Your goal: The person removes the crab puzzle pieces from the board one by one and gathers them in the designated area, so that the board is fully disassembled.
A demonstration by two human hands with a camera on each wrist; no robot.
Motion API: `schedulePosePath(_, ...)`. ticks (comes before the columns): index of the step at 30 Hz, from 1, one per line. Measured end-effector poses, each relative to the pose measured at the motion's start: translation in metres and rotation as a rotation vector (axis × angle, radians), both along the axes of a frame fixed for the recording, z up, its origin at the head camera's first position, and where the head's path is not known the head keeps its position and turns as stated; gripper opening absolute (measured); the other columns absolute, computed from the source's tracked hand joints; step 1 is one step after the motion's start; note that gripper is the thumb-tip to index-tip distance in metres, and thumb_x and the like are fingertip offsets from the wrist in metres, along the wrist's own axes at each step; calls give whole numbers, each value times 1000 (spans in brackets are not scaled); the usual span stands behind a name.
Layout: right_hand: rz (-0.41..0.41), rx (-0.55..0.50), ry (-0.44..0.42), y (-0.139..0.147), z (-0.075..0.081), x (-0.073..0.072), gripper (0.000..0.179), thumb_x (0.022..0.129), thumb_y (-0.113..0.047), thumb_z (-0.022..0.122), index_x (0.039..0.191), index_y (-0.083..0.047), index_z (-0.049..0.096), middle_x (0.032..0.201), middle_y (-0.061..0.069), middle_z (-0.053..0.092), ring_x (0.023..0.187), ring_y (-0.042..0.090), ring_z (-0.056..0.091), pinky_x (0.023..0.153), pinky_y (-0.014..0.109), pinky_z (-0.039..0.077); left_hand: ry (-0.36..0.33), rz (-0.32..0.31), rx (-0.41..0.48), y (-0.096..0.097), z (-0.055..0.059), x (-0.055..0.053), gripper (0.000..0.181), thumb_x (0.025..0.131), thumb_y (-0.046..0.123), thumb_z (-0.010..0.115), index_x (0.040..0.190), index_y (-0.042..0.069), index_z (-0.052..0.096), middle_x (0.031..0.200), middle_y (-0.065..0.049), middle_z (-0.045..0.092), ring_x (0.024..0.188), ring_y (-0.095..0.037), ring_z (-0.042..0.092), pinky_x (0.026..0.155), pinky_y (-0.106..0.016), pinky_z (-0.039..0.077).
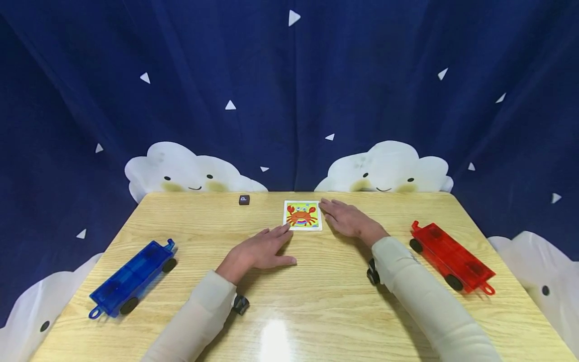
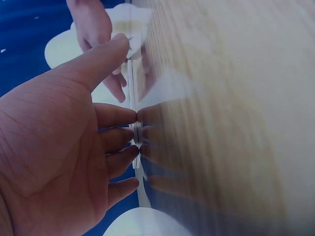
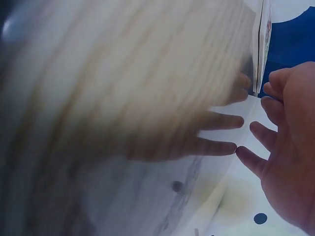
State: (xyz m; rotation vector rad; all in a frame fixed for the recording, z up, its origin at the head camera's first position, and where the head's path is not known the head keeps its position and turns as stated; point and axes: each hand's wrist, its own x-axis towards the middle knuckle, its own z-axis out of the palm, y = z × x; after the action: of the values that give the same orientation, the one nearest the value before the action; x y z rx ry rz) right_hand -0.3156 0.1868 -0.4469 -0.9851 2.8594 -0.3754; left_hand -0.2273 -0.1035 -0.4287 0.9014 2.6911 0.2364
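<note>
A square picture tile with a red crab on a yellow ground (image 1: 302,216) lies flat near the table's far edge. Side on, in the right wrist view, the tile (image 3: 261,46) shows a pale layered edge. My left hand (image 1: 262,250) reaches in from the near left, its fingers straight with the fingertips right at the tile's near left corner. Beside the tile's right edge is my right hand (image 1: 346,218), palm down with fingers extended. In the left wrist view the left fingers (image 2: 117,140) overlap the tile's edge, thumb apart. Neither hand grips anything.
A blue toy wagon base with black wheels (image 1: 131,276) stands at the table's left, and a red one (image 1: 452,256) at the right. Near the back edge sits a small dark cube marked P (image 1: 244,200). A dark blue curtain (image 1: 294,100) hangs behind the wooden table (image 1: 325,311).
</note>
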Motion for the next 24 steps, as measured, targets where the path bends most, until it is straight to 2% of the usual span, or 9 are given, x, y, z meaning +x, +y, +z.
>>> schedulePosePath(5,3,28,3,-2,-3,-3,52,109,-20,38,158,-1,38,162,18,35,147,46,32,116,60,27,-6,2,-5,-1,-1,0,86,102,61,52,162,4,30,170,-11,16,154,-24,19,122,-44,21)
schedulePosePath(14,-9,44,-19,-5,2,0,52,109,-21,37,158,-1,39,161,18,38,147,44,33,117,57,28,0,-7,16,-1,0,0,84,102,59,54,161,3,32,169,-13,18,153,-28,22,120,-43,26)
schedulePosePath(20,-36,55,-52,-8,6,4,53,110,-23,38,159,-5,38,162,15,37,148,40,32,117,58,28,11,-2,2,-2,2,5,84,101,59,55,160,3,33,169,-13,20,153,-28,23,120,-42,27)
schedulePosePath(24,-25,57,-57,-10,8,10,52,110,-23,38,159,-5,39,161,15,39,147,41,34,116,59,29,15,-9,-4,-5,4,11,84,101,59,57,159,3,37,168,-13,23,151,-30,29,118,-42,31)
